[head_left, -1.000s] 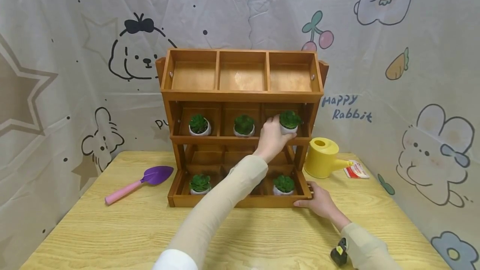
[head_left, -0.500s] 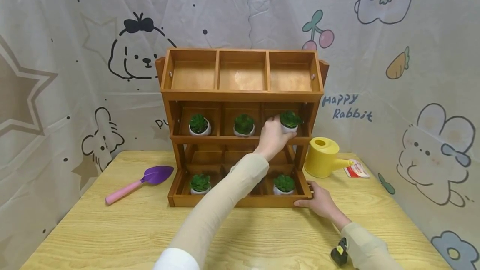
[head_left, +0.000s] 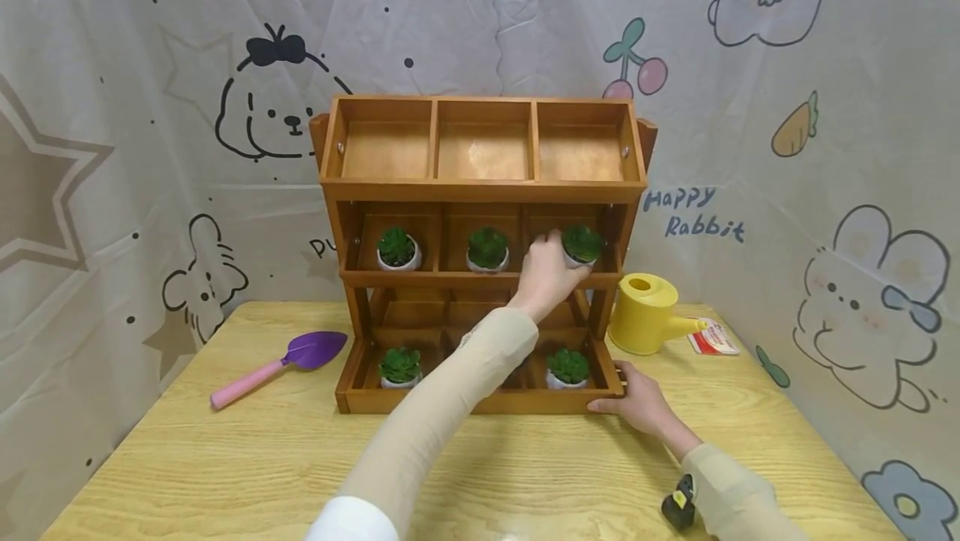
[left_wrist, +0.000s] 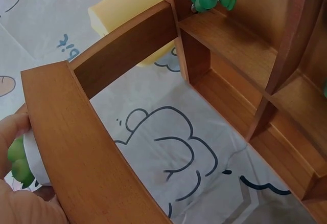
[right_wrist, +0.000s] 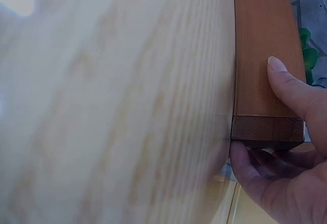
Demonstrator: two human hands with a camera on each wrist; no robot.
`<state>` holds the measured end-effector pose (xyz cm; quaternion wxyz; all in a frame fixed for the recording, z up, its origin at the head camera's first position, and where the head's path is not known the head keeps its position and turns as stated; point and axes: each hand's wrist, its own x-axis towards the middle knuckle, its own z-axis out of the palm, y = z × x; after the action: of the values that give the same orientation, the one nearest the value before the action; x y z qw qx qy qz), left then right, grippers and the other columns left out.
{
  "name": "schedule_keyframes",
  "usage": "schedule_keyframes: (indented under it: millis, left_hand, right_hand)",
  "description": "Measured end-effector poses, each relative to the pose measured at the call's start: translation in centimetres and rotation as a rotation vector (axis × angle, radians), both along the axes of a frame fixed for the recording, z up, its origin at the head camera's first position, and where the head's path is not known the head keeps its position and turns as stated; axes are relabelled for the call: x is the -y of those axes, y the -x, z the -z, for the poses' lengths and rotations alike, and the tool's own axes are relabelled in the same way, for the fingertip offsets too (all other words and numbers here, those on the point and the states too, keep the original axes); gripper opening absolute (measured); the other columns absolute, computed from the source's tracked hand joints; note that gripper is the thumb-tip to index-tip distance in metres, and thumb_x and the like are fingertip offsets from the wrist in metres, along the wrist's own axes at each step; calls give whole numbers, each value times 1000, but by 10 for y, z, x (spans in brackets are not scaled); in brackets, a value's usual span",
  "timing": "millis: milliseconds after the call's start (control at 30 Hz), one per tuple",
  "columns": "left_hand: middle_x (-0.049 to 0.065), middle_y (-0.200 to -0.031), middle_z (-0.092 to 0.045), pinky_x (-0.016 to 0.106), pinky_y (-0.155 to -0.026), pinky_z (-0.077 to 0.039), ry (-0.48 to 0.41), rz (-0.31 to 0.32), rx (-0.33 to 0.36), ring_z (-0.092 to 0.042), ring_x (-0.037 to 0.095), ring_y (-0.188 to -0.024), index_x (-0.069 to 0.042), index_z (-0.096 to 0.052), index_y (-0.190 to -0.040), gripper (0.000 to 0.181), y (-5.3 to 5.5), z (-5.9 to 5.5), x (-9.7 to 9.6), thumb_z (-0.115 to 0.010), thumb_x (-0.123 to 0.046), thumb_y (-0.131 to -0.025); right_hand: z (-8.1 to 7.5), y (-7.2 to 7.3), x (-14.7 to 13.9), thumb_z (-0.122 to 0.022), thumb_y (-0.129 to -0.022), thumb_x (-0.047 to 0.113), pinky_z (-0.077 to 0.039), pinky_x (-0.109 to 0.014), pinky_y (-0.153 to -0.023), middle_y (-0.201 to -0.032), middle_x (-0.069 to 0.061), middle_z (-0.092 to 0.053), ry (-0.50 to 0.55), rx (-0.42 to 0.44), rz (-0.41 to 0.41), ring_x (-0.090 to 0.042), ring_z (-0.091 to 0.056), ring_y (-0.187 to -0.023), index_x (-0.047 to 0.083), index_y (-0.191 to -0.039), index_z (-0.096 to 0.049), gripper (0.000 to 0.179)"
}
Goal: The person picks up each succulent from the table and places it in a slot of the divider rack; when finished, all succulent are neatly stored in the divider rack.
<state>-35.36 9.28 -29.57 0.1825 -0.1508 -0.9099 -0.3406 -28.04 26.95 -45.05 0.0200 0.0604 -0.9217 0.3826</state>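
Note:
A three-tier wooden planter shelf (head_left: 483, 192) stands on the table, each tier split into compartments. My left hand (head_left: 546, 276) pinches the white pot of a green potted succulent (head_left: 582, 244) at the right compartment of the middle tier. In the left wrist view that pot (left_wrist: 36, 155) shows between thumb and finger, partly hidden by a wooden board. My right hand (head_left: 639, 404) grips the lower right corner of the shelf; in the right wrist view its thumb (right_wrist: 291, 88) lies on the front board (right_wrist: 265, 45), with the other fingers round the end.
Two more potted succulents (head_left: 487, 250) sit in the middle tier. Others (head_left: 567, 368) stand in the bottom tier, whose centre my left sleeve covers. A purple trowel (head_left: 281, 368) lies left; a yellow watering can (head_left: 647, 314) and a red-white packet (head_left: 712, 338) are right.
The succulent in my left hand has shifted slightly right and now leans a little. My right hand has stayed on the shelf corner.

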Motion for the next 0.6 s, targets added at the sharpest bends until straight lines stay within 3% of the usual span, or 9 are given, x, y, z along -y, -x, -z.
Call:
schedule_keyframes:
  millis: [600]
  left_hand:
    - [14, -118, -56, 31, -86, -54, 3, -13, 13, -63, 25, -104, -2, -49, -127, 61, -1, -1, -2, -75, -35, -82]
  right_hand:
    - [1, 1, 0, -83, -74, 27, -50, -48, -90, -132, -32, -50, -4, 11, 5, -45, -58, -112, -11, -137, -37, 88]
